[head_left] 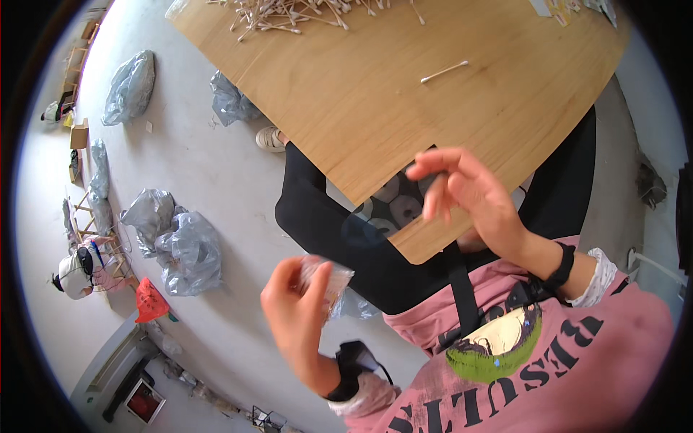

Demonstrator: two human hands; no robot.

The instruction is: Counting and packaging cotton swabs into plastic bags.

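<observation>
My left hand (294,310) is closed around a small clear plastic packet (336,280), off the table's near left side. The packet has pale and reddish parts, but fingers cover much of it and I cannot make out its contents. Over the table's near corner hovers my right hand (478,198), fingers loosely bent and apart, with nothing visible in them. A single cotton swab (445,71) lies on the wooden table (375,101). Farther back, a heap of cotton swabs (289,13) is spread along the far edge.
Small papers or packets (559,10) lie at the table's far right. Grey plastic bags (189,252) and a red bag (150,302) sit on the floor to the left. A patterned dark cloth or bag (397,206) shows at the table's near edge. Another person (76,273) is at the far left.
</observation>
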